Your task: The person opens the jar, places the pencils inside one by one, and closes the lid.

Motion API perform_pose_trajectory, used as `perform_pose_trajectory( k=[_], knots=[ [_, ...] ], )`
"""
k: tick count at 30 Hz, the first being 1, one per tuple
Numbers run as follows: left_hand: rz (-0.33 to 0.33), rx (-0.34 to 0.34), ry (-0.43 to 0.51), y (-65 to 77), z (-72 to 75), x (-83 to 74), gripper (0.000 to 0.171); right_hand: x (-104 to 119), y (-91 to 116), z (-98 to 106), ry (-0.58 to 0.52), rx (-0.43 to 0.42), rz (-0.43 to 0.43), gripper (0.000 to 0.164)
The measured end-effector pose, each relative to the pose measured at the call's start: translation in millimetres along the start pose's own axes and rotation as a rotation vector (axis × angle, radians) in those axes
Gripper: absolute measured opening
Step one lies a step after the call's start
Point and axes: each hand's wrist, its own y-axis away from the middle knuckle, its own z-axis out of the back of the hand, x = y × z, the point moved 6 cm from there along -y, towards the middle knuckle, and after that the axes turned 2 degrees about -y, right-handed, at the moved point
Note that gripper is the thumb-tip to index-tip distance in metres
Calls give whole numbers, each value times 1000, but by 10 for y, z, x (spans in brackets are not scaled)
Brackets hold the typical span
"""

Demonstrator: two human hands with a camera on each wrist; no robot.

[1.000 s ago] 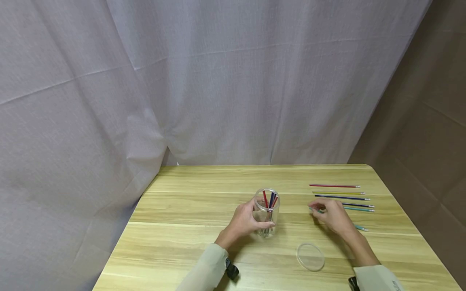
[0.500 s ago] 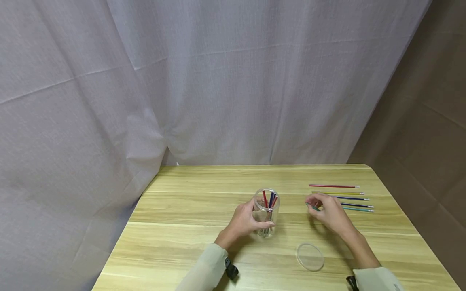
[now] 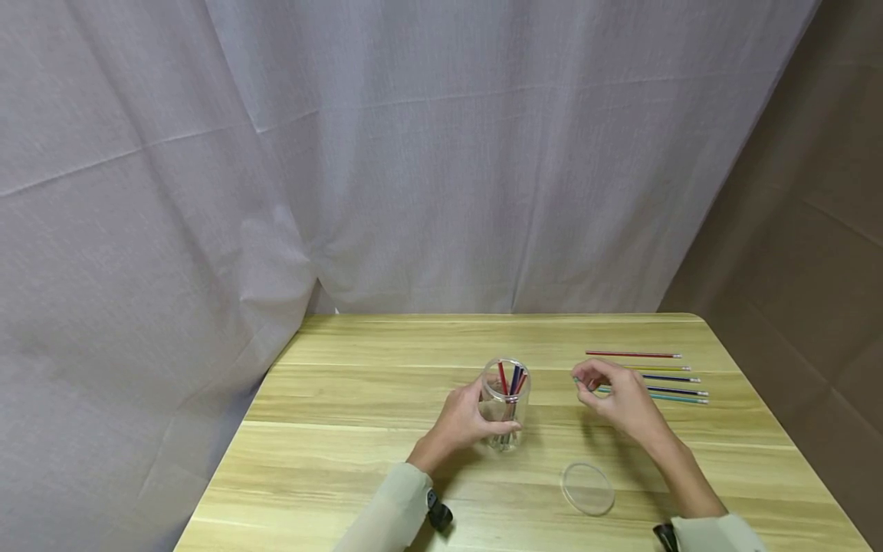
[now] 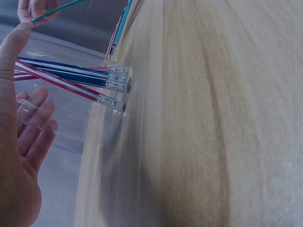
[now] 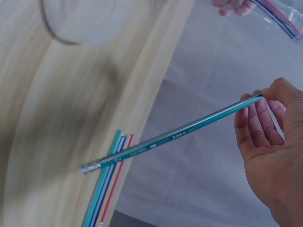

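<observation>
Pale grey-green sleeves [image 3: 386, 507], plain cuffs [image 3: 415, 483], small black wrist cameras [image 3: 440, 514]

The left arm [image 3: 388, 504] reaches forward and a bit right; the right arm [image 3: 686, 475] reaches forward and a bit left. The left hand [image 3: 461, 418] makes a wide curve and holds on, with its thumb [image 4: 13, 47] on the near side and its fingers [image 4: 41, 144] on the far side. The right hand [image 3: 624, 400] is up in the air, pinching between thumb and bent fingers.
</observation>
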Motion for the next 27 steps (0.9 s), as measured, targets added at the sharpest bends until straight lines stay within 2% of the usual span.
perform_pose_trajectory(
  k=[8,18,27],
  knots=[
    [3,1,-6,3,-6,4,79,224,-87,86,-29,-13,42,35],
    [8,6,-3,0,-4,7,88,468,-152,226,-39,-44,30,39],
    [7,-1,-6,1,-3,12,82,680,-201,370,-114,-73,32,39]
  ],
)
